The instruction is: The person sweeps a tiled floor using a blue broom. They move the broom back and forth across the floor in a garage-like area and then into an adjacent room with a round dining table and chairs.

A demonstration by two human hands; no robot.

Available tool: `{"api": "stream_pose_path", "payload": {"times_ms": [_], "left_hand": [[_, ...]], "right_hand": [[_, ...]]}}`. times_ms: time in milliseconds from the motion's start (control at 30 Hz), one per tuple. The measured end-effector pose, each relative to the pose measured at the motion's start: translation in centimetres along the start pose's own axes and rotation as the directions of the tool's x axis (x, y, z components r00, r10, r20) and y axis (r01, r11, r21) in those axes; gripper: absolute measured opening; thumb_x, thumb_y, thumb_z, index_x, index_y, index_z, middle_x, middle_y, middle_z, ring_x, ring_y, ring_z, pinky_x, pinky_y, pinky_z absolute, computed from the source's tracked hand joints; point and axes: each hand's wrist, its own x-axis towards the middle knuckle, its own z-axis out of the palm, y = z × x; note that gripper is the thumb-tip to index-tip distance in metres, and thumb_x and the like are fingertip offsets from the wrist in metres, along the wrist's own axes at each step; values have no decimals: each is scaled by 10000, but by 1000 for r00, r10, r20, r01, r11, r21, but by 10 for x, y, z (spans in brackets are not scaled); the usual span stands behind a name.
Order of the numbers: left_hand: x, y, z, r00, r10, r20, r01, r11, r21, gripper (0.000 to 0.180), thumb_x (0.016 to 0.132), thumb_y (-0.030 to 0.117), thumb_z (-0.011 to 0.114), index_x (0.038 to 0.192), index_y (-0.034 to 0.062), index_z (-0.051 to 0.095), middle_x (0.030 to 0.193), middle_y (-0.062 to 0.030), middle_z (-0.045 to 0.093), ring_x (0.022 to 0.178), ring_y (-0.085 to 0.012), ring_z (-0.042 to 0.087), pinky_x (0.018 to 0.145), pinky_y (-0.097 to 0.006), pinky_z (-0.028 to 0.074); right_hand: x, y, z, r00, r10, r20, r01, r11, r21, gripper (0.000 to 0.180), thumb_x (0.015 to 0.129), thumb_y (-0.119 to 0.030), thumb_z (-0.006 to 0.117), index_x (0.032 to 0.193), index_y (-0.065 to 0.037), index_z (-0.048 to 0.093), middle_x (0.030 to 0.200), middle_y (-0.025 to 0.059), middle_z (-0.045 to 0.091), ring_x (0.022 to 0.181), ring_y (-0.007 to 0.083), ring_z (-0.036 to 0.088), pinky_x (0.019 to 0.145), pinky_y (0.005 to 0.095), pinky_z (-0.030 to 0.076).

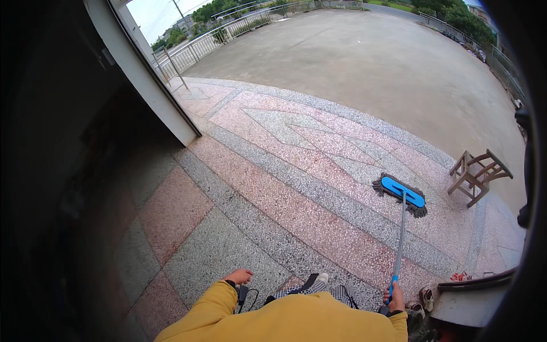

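My right hand (395,297) grips the blue grip of a flat dust mop, whose grey pole (400,239) slants up and away from me. The mop's blue oval head (403,191), edged with a dark grey fringe, lies on the speckled floor ahead to the right. Off to the left, my left hand (241,276) hangs apart from the mop, its fingers curled in with nothing visible in them. Beside that wrist a black cord (250,299) dangles next to my yellow sleeve.
A small wooden chair (477,175) stands right of the mop head. Several shoes (426,298) sit by my right hand, near a pale dark-edged panel (470,302). At left rises a door frame (154,85). Beyond the pink and grey patterned floor (268,188) lies a concrete yard (364,62) with a railing (228,34).
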Motion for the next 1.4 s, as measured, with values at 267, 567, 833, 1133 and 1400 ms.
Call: {"api": "stream_pose_path", "payload": {"times_ms": [267,567,833,1133,1400], "left_hand": [[13,153,-21,930,68,-361,-199,920,-339,293,807,76,406,1072,59,528,802,-71,601,647,-115,554,496,-219,422],[-24,186,135,863,-495,-95,427,818,-386,203,814,87,451,984,22,540,730,-84,577,632,-152,558,510,-289,454],[-48,256,140,893,-437,-112,326,797,-508,264,838,92,425,1076,-3,493,780,-108,589,705,-176,581,609,-298,472],[-25,200,205,959,-265,-103,148,775,-615,285,864,172,445,1087,8,511,813,-101,596,749,-215,597,690,-290,478],[-144,61,318,891,-330,-311,-151,431,-890,379,781,181,531,1156,129,527,947,-98,595,715,-183,538,644,-303,455]], "right_hand": [[92,-212,42,997,53,57,-56,997,44,328,860,-404,436,777,-93,370,558,15,369,429,108,325,375,245,286],[320,-620,159,970,-238,52,231,966,115,301,883,-344,417,742,-86,351,544,-8,339,412,67,331,350,197,281],[198,-439,139,989,44,144,-54,996,69,300,854,-403,447,810,-122,352,568,27,358,434,125,334,378,268,295],[178,-505,170,982,111,151,-133,980,145,249,866,-248,461,707,-107,331,507,-23,316,393,62,345,321,187,284],[74,-342,233,819,381,430,-435,900,31,204,812,-38,413,620,-82,362,503,-15,354,417,80,355,379,201,357]]}}
